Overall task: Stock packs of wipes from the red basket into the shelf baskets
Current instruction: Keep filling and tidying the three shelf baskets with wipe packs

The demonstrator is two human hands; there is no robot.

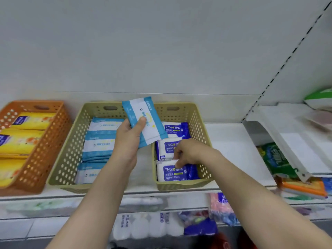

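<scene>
Light-blue and white film wraps the pack of wipes [145, 121] that our left hand [129, 134] holds up above the gap between the two beige baskets; our thumb lies across its face and the other fingers curl behind it, so the pack stands tilted, its top leaning toward the back wall. Our right hand [186, 153] reaches down into the right beige basket [198, 119], fingers curled and pinching the top edge of the nearest dark-blue alcohol-wipe pack [173, 172]. Two more packs of that kind lie behind it in a row, white panels with blue labels facing up. In the left beige basket [71, 148], packs matching the one we hold lie overlapped from front to back. Further left, an orange basket [46, 141] holds yellow packs [27, 133]. All three baskets sit on a white shelf [233, 150]. Below the shelf edge, blurred packaged goods show, and we cannot make out a red basket for certain.
</scene>
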